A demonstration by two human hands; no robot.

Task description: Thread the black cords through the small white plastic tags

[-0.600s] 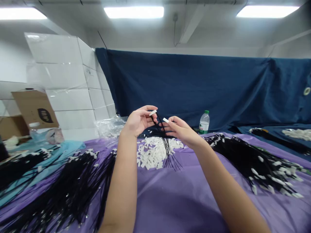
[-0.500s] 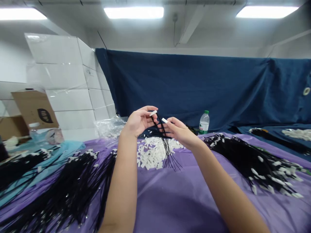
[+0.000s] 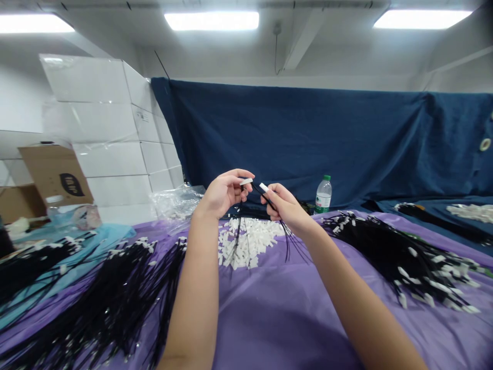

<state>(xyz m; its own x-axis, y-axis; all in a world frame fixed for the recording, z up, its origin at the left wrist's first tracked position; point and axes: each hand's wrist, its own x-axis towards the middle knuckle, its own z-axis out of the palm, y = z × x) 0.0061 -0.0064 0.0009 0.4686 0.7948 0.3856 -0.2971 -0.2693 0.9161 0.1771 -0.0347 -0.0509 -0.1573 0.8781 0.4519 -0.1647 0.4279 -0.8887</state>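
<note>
My left hand (image 3: pixel 223 194) is raised above the purple table cloth (image 3: pixel 269 313), fingers pinched on a small white tag (image 3: pixel 245 181) with thin black cords (image 3: pixel 239 234) hanging from it. My right hand (image 3: pixel 283 206) is close beside it, pinching another white tag (image 3: pixel 264 187) whose black cords (image 3: pixel 289 237) trail down behind the wrist. The two tags are a few centimetres apart. Below the hands lies a heap of loose white tags (image 3: pixel 246 241).
Big piles of black cords with white tags lie at the left (image 3: pixel 108 298) and right (image 3: pixel 400 257). A water bottle (image 3: pixel 323 195) stands by the blue curtain (image 3: pixel 327 139). White boxes (image 3: pixel 103 133), a cardboard box (image 3: pixel 54 172) and a clear plastic bag (image 3: pixel 175 200) stand at the left.
The single bundle of cords between the hands has split: some strands now hang from the left hand, others from the right. Both hands sit slightly lower.
</note>
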